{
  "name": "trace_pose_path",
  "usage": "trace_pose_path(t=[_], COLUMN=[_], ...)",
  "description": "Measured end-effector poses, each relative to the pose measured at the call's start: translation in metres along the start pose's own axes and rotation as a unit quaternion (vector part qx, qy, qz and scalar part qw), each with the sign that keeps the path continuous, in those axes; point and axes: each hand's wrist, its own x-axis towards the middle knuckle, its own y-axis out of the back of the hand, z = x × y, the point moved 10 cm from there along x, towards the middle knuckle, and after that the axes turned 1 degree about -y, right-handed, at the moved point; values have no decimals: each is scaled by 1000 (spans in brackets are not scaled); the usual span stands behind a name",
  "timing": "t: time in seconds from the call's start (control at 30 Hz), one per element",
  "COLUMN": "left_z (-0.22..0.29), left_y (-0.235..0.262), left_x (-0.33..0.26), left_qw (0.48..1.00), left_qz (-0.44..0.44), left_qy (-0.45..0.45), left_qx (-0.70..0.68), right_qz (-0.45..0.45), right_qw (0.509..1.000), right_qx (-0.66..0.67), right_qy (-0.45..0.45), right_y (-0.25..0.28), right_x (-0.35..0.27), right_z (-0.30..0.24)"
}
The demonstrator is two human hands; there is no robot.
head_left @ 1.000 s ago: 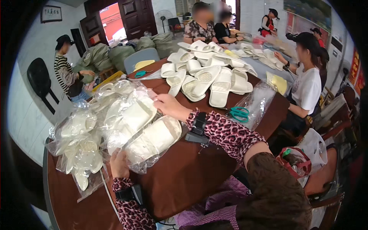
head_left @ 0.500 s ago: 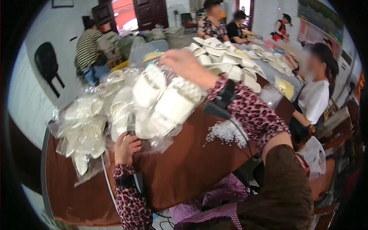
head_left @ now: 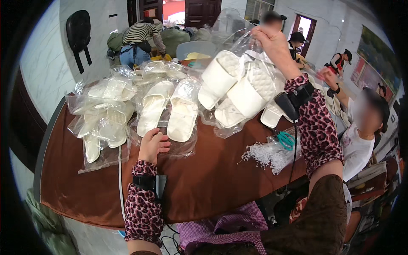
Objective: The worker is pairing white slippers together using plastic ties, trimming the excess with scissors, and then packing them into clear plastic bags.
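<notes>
Above my right hand point(head_left: 272, 40) nothing but air: I have it raised high over the table point(head_left: 204, 182), fingers pinched shut on the top edge of a clear plastic bag point(head_left: 238, 63). Bag hangs free below the grip, so its weight pulls the film straight. Inside: a pair of white slippers point(head_left: 238, 87), quilted uppers, smooth soles, tilted toes-down against each other.

My left hand point(head_left: 153, 144) rests low on the table, fingers loosely curled, holding nothing; fingertips touch the near edge of a flat bagged pair point(head_left: 170, 110), likely steadying it.

Beyond the left hand, further bagged slippers point(head_left: 106, 114) lie in an overlapping heap; film is crinkled, glossy, catches the light.

Under the raised right forearm: a bundle of thin white plastic fasteners point(head_left: 265, 155), bristly, and teal-handled scissors point(head_left: 287, 140) just beside it, both within easy reach.

Table surface: brown, smooth, slightly reflective, curved edge. Both sleeves are leopard print with a dark wrist device strapped on each.

Other people sit to the right of the raised hand and farther off.
</notes>
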Motion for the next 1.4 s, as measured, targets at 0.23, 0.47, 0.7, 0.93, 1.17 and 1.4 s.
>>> trace_pose_path(t=[0.23, 0.47, 0.7, 0.93, 1.17, 1.4], left_z=[-4, 0, -7, -6, -3, 9], left_y=[-3, -3, -3, 1, -2, 5], left_x=[2, 0, 5, 7, 5, 6], left_qw=[1000, 1000, 999, 1000, 1000, 998], left_qz=[10, 12, 10, -3, 4, 27], left_qy=[10, 3, 12, 0, -5, -52], left_qx=[23, 24, 30, 25, 23, -38], right_qz=[70, 179, 289, 260, 166, 105], right_qw=[994, 965, 957, 955, 925, 932], right_qx=[-79, -190, -13, 135, 324, 311], right_qy=[29, -5, 3, 49, 108, -154], right_y=[52, 128, 184, 191, 168, 75], right_x=[4, 8, -14, -14, -11, -38], right_z=[4, 7, -19, -55, -86, -1])
